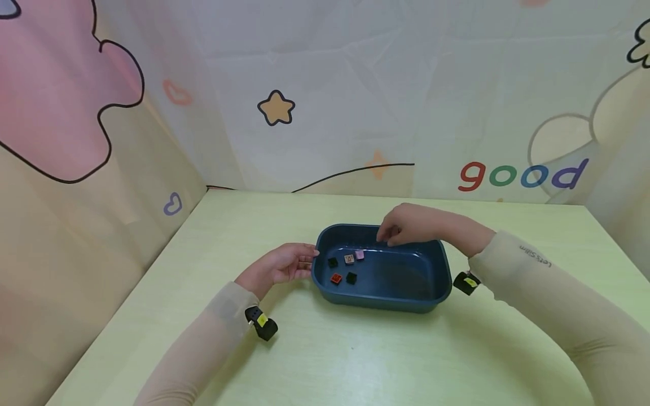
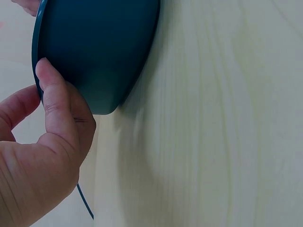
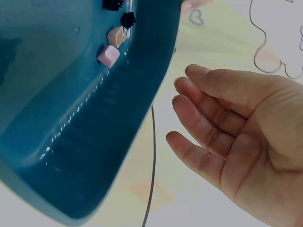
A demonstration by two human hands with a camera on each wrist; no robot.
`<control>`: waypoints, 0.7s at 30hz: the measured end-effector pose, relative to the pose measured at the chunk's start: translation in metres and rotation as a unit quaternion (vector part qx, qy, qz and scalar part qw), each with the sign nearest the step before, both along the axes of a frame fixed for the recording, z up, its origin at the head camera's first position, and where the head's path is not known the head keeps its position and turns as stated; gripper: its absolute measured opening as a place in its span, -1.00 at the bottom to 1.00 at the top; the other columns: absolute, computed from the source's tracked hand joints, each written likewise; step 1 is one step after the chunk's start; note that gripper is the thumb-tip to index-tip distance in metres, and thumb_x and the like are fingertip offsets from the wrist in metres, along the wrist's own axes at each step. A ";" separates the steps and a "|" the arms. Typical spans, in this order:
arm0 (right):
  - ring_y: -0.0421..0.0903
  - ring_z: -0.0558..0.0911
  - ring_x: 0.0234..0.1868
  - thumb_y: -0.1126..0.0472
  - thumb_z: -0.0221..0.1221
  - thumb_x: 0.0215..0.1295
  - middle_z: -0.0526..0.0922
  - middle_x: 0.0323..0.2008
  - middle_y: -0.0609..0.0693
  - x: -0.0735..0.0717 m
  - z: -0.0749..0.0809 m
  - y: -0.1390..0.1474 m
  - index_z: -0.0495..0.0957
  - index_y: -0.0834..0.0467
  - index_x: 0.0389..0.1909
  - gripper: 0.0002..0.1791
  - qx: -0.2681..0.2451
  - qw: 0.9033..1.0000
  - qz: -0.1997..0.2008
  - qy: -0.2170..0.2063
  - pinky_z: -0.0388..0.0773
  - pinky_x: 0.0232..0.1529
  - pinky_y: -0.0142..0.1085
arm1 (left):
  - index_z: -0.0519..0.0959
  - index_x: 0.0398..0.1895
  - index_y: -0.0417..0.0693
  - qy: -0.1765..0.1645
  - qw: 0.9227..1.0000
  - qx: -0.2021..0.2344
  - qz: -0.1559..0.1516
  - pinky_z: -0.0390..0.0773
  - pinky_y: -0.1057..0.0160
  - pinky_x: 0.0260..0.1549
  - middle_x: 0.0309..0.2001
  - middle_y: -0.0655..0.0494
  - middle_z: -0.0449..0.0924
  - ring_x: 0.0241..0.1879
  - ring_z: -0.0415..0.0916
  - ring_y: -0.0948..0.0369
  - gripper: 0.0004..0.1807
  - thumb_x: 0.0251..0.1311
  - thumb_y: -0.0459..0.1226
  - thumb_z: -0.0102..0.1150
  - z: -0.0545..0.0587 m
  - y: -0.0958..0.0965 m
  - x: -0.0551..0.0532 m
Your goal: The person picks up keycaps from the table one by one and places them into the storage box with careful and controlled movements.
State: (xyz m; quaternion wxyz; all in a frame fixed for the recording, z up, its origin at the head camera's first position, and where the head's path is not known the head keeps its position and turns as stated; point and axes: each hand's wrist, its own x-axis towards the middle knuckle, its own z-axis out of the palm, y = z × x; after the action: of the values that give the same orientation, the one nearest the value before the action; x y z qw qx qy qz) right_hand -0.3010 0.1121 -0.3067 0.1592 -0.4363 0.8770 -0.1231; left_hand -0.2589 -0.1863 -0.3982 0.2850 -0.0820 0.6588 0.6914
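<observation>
1 table (image 1: 355, 361), pale yellow-green with faint wood grain, is supporting 1 bin (image 1: 401, 276). The blue bin is standing upright, its back wall facing the table's far edge.

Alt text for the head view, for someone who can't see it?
The left hand grips the left end of a blue tub on a pale table, while the right hand, holding nothing visible, hovers by its far side. Inside, toward the left, lie a red piece, a pink piece, a beige piece and two black pieces.
</observation>
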 end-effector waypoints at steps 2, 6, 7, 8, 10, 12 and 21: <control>-0.02 0.73 -0.08 0.37 0.22 0.38 0.78 -0.06 0.15 0.001 0.001 0.007 0.71 0.29 0.00 -0.76 -0.005 1.000 -0.011 0.000 0.74 0.06 -0.09 | 0.38 0.27 -0.24 0.001 1.000 0.000 0.000 0.70 0.47 -0.43 -0.39 0.19 0.63 -0.42 0.57 0.32 -0.65 0.52 -0.30 -0.06 0.000 0.001 0.000; -0.02 0.73 -0.07 0.37 0.23 0.38 0.78 -0.06 0.16 0.003 0.004 0.022 0.70 0.29 0.02 -0.76 -0.014 0.999 -0.039 -0.004 0.73 0.10 -0.04 | 0.36 0.30 -0.26 0.003 1.000 -0.002 -0.002 0.70 0.47 -0.43 -0.40 0.19 0.63 -0.43 0.57 0.32 -0.62 0.52 -0.30 -0.06 -0.001 0.002 0.000; -0.02 0.73 -0.08 0.36 0.23 0.38 0.78 -0.06 0.17 0.004 0.004 0.026 0.70 0.29 0.02 -0.76 -0.017 0.999 -0.042 -0.004 0.73 0.09 -0.03 | 0.36 0.31 -0.26 0.004 1.000 -0.003 -0.002 0.70 0.48 -0.43 -0.40 0.19 0.63 -0.43 0.57 0.32 -0.62 0.52 -0.30 -0.06 -0.001 0.003 0.000; -0.03 0.73 -0.09 0.36 0.23 0.38 0.78 -0.06 0.16 0.005 0.005 0.030 0.70 0.29 0.02 -0.76 -0.020 0.999 -0.046 -0.004 0.73 0.09 -0.03 | 0.36 0.31 -0.26 0.004 1.000 -0.003 -0.003 0.70 0.48 -0.43 -0.40 0.19 0.63 -0.43 0.56 0.32 -0.62 0.53 -0.30 -0.06 -0.001 0.003 0.000; -0.05 0.72 -0.10 0.34 0.24 0.38 0.79 -0.07 0.15 0.007 0.006 0.037 0.70 0.28 0.02 -0.76 -0.025 0.998 -0.052 -0.003 0.73 0.08 -0.03 | 0.36 0.30 -0.26 0.004 1.000 -0.004 -0.004 0.69 0.48 -0.44 -0.40 0.19 0.62 -0.43 0.56 0.32 -0.63 0.53 -0.30 -0.06 -0.002 0.003 0.000; -0.06 0.72 -0.12 0.33 0.25 0.38 0.79 -0.08 0.14 0.009 0.006 0.045 0.70 0.28 0.01 -0.76 -0.030 0.998 -0.056 -0.003 0.74 0.06 -0.03 | 0.37 0.30 -0.25 0.003 1.000 -0.005 -0.006 0.69 0.48 -0.43 -0.40 0.19 0.62 -0.44 0.56 0.32 -0.63 0.53 -0.30 -0.06 -0.003 0.004 0.000; -0.12 0.68 -0.15 0.31 0.27 0.37 0.79 -0.13 0.04 0.014 0.003 0.074 0.71 0.24 0.03 -0.74 -0.047 0.993 -0.111 0.005 0.75 -0.07 -0.14 | 0.40 0.22 -0.21 0.009 1.000 -0.010 -0.001 0.70 0.47 -0.40 -0.36 0.18 0.61 -0.39 0.56 0.30 -0.69 0.52 -0.30 -0.05 -0.002 0.003 0.000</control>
State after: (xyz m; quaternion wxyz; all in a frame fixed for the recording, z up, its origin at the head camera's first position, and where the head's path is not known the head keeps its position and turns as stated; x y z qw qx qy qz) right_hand -0.2867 0.1864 -0.3039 0.1198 -0.3437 0.9141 -0.1787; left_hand -0.2592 -0.1835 -0.4002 0.2790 -0.0782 0.6683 0.6851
